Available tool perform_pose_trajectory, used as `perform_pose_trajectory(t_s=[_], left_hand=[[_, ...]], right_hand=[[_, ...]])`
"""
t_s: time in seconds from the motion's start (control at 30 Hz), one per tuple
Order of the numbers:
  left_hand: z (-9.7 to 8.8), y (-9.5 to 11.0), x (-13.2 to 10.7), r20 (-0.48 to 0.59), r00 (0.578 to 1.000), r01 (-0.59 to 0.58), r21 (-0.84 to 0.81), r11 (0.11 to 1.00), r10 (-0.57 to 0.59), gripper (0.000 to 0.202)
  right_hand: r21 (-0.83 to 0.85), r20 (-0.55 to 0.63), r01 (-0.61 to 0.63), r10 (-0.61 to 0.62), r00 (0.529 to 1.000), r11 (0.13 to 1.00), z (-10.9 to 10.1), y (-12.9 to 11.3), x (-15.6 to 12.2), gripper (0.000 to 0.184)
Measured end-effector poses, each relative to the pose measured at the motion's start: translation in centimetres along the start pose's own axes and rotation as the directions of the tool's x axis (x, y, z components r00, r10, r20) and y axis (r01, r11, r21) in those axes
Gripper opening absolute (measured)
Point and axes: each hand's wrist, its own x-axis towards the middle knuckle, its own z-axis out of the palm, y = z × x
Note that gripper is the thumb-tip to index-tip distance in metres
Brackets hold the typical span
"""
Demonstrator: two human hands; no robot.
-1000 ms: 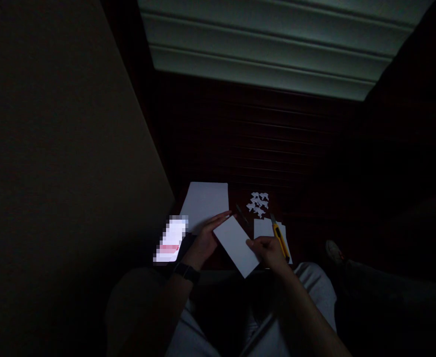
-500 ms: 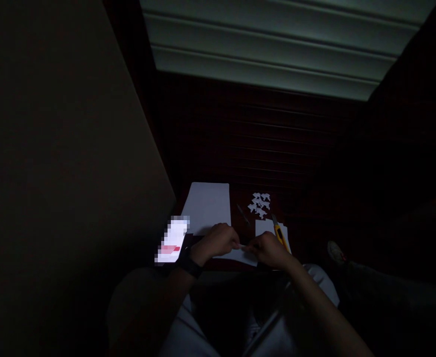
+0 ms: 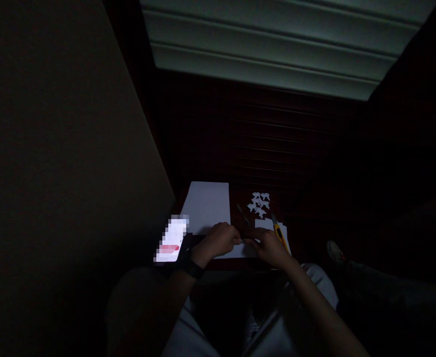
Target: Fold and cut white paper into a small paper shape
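Observation:
My left hand [image 3: 221,238], with a dark band on its wrist, is closed in a pinch near the front of the small table. Fingertip to fingertip with it, my right hand [image 3: 269,245] pinches from the other side. Between them is a small piece of white paper, mostly covered by the fingers. Below the hands lies a white sheet of paper [image 3: 236,251], partly hidden by them. Just right of my right hand, a yellow utility knife [image 3: 279,233] rests on a stack of white paper [image 3: 262,224].
Several small folded white paper pieces [image 3: 259,204] lie at the back right, beside a thin pen-like tool [image 3: 243,214]. A large white sheet [image 3: 208,206] is at the back left. A lit phone [image 3: 171,240] stands left. Another person's shoe [image 3: 336,252] shows at right.
Both hands have shifted slightly, the right fingers now reaching farther over the paper piece, which shows less. The white sheet's visible front edge sits higher and flatter than before.

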Motion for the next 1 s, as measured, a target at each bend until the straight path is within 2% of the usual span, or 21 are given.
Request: perform_pose_trajectory(t_s=[0.1, 0.27, 0.37, 0.53, 0.63, 0.73, 0.83, 0.9, 1.0], left_hand=[[0.1, 0.3, 0.0, -0.013, 1.000, -0.008, -0.013, 1.000, 0.008, 0.021], [0.1, 0.1, -0.2, -0.043, 0.999, -0.034, -0.055, 0.998, 0.031, 0.020], [-0.2, 0.0, -0.4, -0.055, 0.998, -0.019, -0.075, 0.997, 0.015, 0.019], [-0.7, -0.6, -0.8, -0.069, 0.996, 0.043, -0.093, 0.995, -0.050, 0.021], [-0.7, -0.6, -0.8, -0.098, 0.994, 0.043, -0.106, 0.993, -0.054, 0.023], [-0.6, -0.2, -0.6, -0.101, 0.995, 0.013, -0.134, 0.991, -0.026, 0.024], [-0.5, 0.0, -0.7, -0.059, 0.998, -0.007, -0.135, 0.991, -0.001, 0.025], [-0.6, 0.0, -0.9, -0.031, 0.999, -0.022, -0.134, 0.991, 0.018, 0.027], [-0.9, -0.1, -1.2, -0.016, 0.999, -0.031, -0.153, 0.988, 0.029, 0.027]], right_hand=[[-0.031, 0.050, 0.023, -0.022, 0.999, 0.999, 0.9, -0.3, 0.2, 0.024], [-0.099, 0.065, 0.015, -0.009, 0.998, 0.995, 1.2, 0.4, -0.4, 0.032], [-0.119, 0.081, -0.014, 0.024, 0.996, 0.993, 0.9, 1.2, -1.1, 0.037], [-0.142, 0.068, -0.117, 0.128, 0.989, 0.983, -0.4, 3.3, -2.4, 0.032], [-0.023, -0.083, -0.181, 0.178, 0.981, 0.983, -0.6, 3.1, -2.5, 0.026], [0.165, -0.176, -0.136, 0.165, 0.971, 0.977, 0.2, 1.7, -1.8, 0.036], [0.247, -0.121, -0.128, 0.161, 0.980, 0.961, 1.2, 0.9, -1.2, 0.023], [0.229, -0.104, -0.147, 0.174, 0.979, 0.962, 1.5, 0.9, -1.0, 0.019], [0.184, -0.141, -0.155, 0.182, 0.973, 0.971, 1.5, 1.1, -1.2, 0.020]])
